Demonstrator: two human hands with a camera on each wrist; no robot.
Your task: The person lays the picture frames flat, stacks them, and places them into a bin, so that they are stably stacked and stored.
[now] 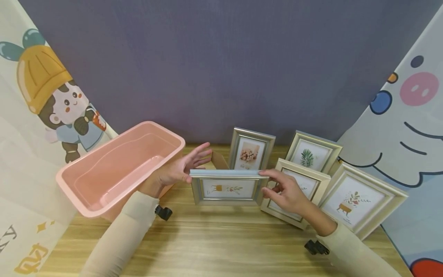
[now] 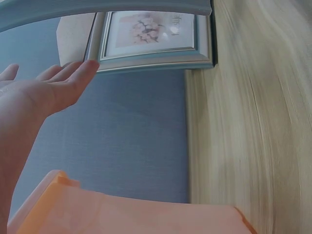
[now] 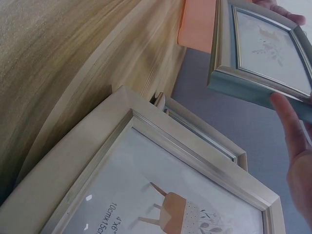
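1. Behind the blue-edged frame (image 1: 228,189) — the blossom frame's (image 1: 252,152) lower edge, covered in the head view; its lettering is too blurred to read.
2. Right of it — a beige frame (image 1: 313,185), partly covered by the right hand (image 1: 285,190).
3. Left of it, the pink bin (image 2: 146,214), cut off by the left wrist view's bottom edge.

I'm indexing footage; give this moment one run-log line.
right hand: holds silver frame by right edge; left hand: thumb at frame's left edge, contact unclear; pink bin: left; other frames: behind, right
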